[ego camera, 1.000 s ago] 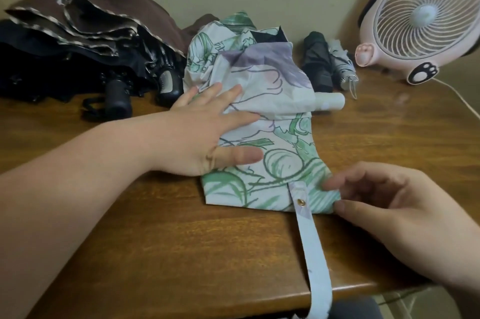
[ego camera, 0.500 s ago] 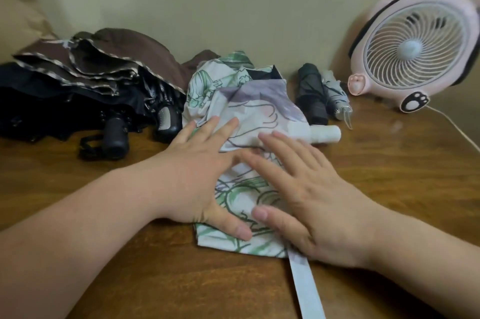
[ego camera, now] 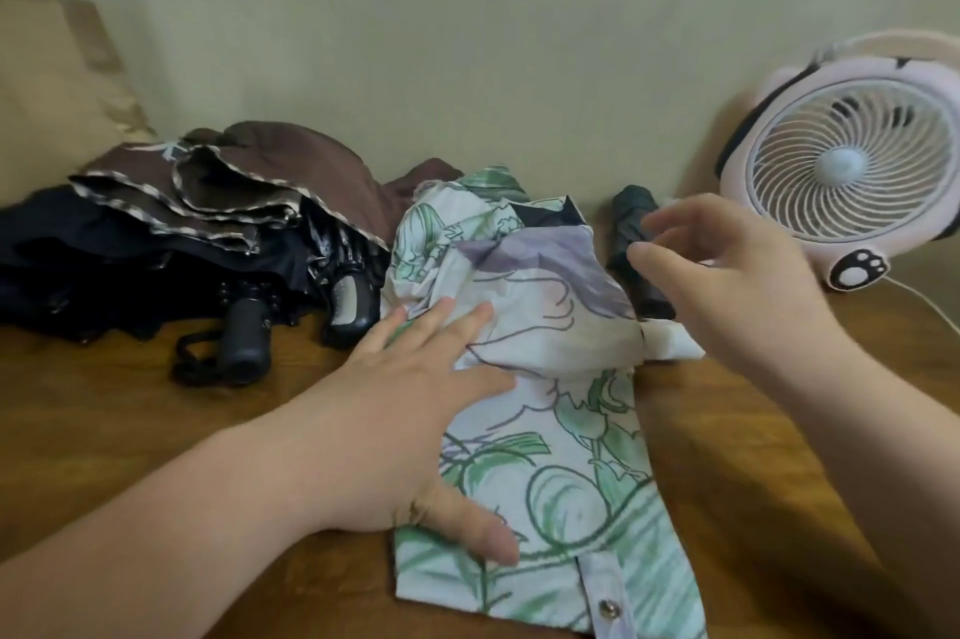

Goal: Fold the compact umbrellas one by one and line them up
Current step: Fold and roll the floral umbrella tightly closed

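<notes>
The green-and-white umbrella lies in the middle of the wooden table. The left hand presses flat on its left side, fingers straight and spread. The right hand hangs above its far right end (a bit blurry), fingers loosely bent, holding nothing.

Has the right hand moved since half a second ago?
Yes. The right hand left the floral umbrella and went back-right, toward the fan.
</notes>
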Demonstrator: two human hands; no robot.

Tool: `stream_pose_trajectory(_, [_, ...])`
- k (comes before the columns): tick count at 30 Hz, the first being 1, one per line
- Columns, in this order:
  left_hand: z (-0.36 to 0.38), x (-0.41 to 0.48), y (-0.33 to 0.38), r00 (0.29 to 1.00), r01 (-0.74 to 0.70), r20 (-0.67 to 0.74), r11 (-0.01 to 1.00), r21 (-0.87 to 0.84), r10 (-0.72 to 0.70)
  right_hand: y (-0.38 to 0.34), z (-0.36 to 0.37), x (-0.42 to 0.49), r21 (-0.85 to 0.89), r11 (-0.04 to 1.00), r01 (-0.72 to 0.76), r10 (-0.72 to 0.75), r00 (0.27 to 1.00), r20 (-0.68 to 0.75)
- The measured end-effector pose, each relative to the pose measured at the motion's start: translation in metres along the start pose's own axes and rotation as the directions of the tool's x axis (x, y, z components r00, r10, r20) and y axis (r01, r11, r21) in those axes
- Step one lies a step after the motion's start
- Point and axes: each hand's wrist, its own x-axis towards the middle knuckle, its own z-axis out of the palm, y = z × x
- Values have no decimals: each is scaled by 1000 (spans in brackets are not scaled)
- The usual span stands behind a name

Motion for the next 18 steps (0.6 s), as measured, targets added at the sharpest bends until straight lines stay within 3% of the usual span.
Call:
stream_pose_trajectory(3, [-2,0,0,955,-2,-290,976,-218,-62,5,18,4,244,940,-237,222,971,90])
stream_pose_trajectory(6, [2,6,-9,808,-9,-572,967,-256,-144,13,23,-9,366,903,-224,186,973,138])
stream_pose_trajectory(9, [4,8,-14,772,10,-596,943,-333,-218,16,15,-12,467,878,-103,85,995,59])
stream_pose_trajectory(13, [0,7,-8,762,-5,-579,892,-452,-290,14,5,-20,660,750,34,-93,994,54])
stream_pose_trajectory(18, [-5,1,-8,743,-59,-571,815,-576,-349,20,3,-27,554,798,236,-337,938,86])
